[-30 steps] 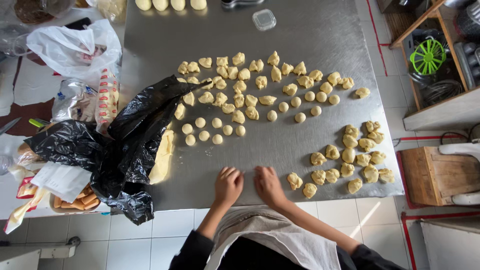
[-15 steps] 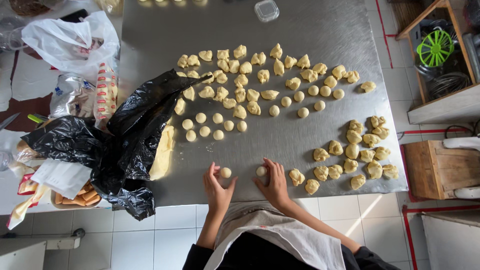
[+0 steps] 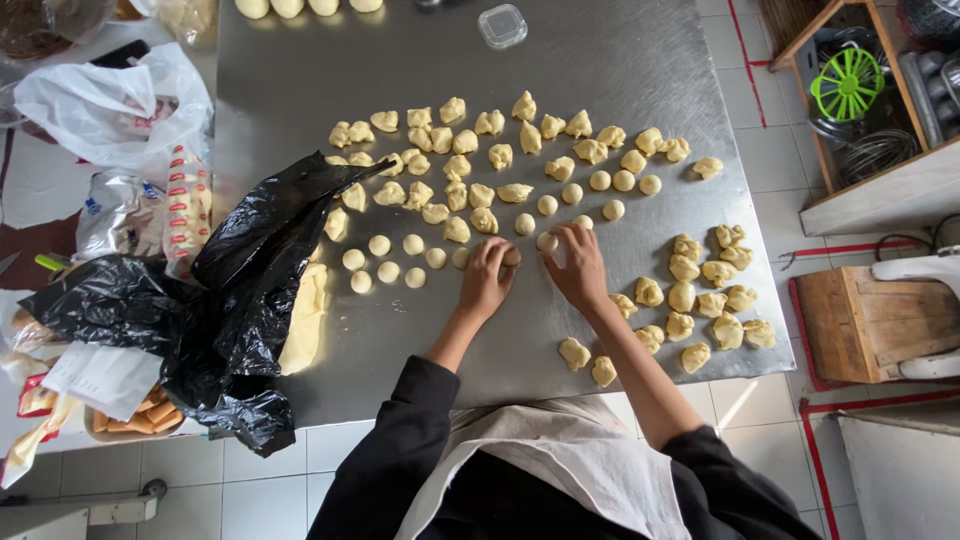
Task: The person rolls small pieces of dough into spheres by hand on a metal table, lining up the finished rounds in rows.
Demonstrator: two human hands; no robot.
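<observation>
We are now setting two rolled dough balls (image 3: 512,256) beside the row (a moment ago we were rolling them nearer us); left hand (image 3: 486,280) and right hand (image 3: 577,265) fingers curling loosely over them on the tabletop (image 3: 400,80).

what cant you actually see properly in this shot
- Head view: the dough under the left hand is mostly covered by its fingers.
- The slab of dough is partly hidden by the black bag.
- The dough balls at the top are cut by the frame edge.
</observation>
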